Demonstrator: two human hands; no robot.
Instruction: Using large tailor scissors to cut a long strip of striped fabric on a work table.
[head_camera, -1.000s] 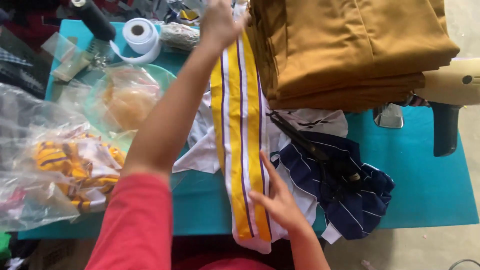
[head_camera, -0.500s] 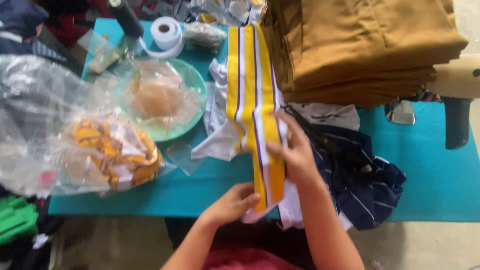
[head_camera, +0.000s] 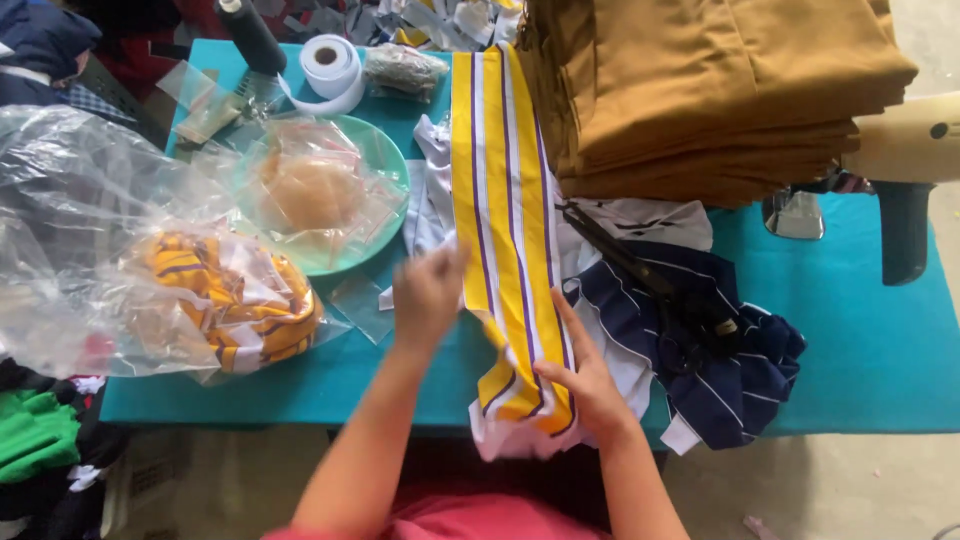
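Note:
A long strip of yellow, white and purple striped fabric (head_camera: 505, 190) lies lengthwise down the teal table (head_camera: 860, 350), its near end hanging over the front edge. My right hand (head_camera: 585, 375) presses flat on the strip's near end, fingers spread. My left hand (head_camera: 428, 290), blurred, hovers just left of the strip with its fingers curled; whether it holds anything is unclear. White fabric (head_camera: 432, 200) lies under the strip.
A tall stack of folded brown cloth (head_camera: 720, 90) stands at the right rear. Black scissors (head_camera: 650, 285) rest on navy striped fabric (head_camera: 730, 360). A green plate with plastic bags (head_camera: 320, 195), a bag of striped trim (head_camera: 230, 300), a tape roll (head_camera: 328, 62) and a beige machine (head_camera: 900, 160) surround them.
My left hand drew back from the strip's far end to its near end, then moved to its left side. My right hand stayed on the near end of the strip.

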